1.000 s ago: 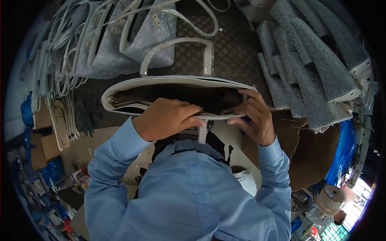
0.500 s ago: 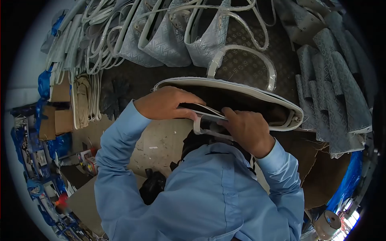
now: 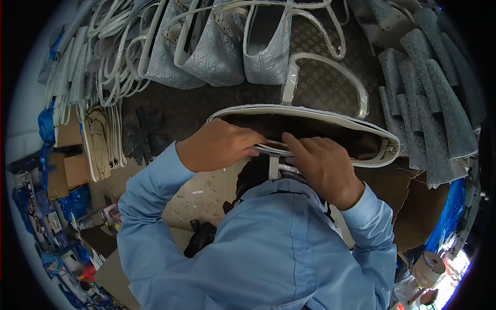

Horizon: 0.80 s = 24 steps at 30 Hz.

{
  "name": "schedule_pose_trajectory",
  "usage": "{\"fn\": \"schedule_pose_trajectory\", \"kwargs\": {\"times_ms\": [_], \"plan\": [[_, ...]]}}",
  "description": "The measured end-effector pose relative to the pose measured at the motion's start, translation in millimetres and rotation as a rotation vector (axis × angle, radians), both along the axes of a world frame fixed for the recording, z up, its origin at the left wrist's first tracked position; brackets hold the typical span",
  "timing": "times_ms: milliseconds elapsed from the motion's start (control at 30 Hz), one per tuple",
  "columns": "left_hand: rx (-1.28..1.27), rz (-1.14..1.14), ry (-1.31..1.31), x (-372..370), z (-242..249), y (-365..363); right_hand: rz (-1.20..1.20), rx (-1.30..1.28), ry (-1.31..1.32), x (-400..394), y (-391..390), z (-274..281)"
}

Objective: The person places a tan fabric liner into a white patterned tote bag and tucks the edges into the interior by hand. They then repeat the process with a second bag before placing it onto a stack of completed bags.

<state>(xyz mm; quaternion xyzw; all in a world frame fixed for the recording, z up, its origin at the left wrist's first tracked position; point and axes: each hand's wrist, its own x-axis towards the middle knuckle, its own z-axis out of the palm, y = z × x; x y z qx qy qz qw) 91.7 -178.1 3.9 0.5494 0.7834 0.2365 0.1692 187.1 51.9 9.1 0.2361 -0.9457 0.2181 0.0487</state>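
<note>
An open bag with a white rim (image 3: pixel 243 109) and dark inside lies across the middle, its far handle (image 3: pixel 356 85) standing up over the patterned surface. My left hand (image 3: pixel 222 145) is closed on the near rim, left of the middle, with the thumb outside and the fingers over the edge. Just right of it, my right hand (image 3: pixel 325 168) rests on the same rim; its thumb and index finger are apart, and what its other fingers touch is hidden. A near handle (image 3: pixel 274 168) hangs below the rim between my hands.
Grey patterned bags (image 3: pixel 266 62) stand at the back, beside bundled white straps (image 3: pixel 111 62) at the left. Rolled grey pieces (image 3: pixel 434 103) lie at the right. A black glove (image 3: pixel 144 134) lies left of the bag. Cardboard boxes (image 3: pixel 76 170) are at far left.
The bag has shifted slightly right in view. My right hand has loosened, its thumb lifting and fingers spreading, and the near handle hangs lower and straighter between my hands.
</note>
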Motion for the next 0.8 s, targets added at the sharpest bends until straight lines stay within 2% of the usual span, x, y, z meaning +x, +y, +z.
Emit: {"fn": "schedule_pose_trajectory", "kwargs": {"times_ms": [200, 400, 500, 567, 600, 700, 733, 767, 800], "plan": [[0.059, -0.028, 0.115, 4, -7, -6, 0.152, 0.041, -0.071, -4, -2, -13], [0.04, -0.066, 0.251, -8, -5, -14, 0.114, 0.094, -0.123, -6, -8, -7], [0.112, -0.192, 0.34, -17, -11, -15, 0.051, 0.181, -0.049, -10, -27, -8], [-0.052, -0.329, 0.368, -22, -10, -16, 0.051, 0.193, -0.073, -11, -31, -9], [-0.039, -0.344, 0.364, -23, -11, -16, 0.071, 0.2, -0.096, -10, -31, -10], [0.022, -0.371, 0.409, -26, -16, -20, 0.073, 0.183, -0.163, -9, -31, -8], [0.175, -0.35, 0.459, -28, -19, -23, 0.06, 0.181, -0.167, -9, -30, -5], [0.334, -0.323, 0.515, -33, -20, -22, 0.084, 0.124, -0.278, -11, -27, 0], [0.343, -0.33, 0.518, -38, -17, -26, 0.109, 0.068, -0.39, -15, -24, 4]]}}
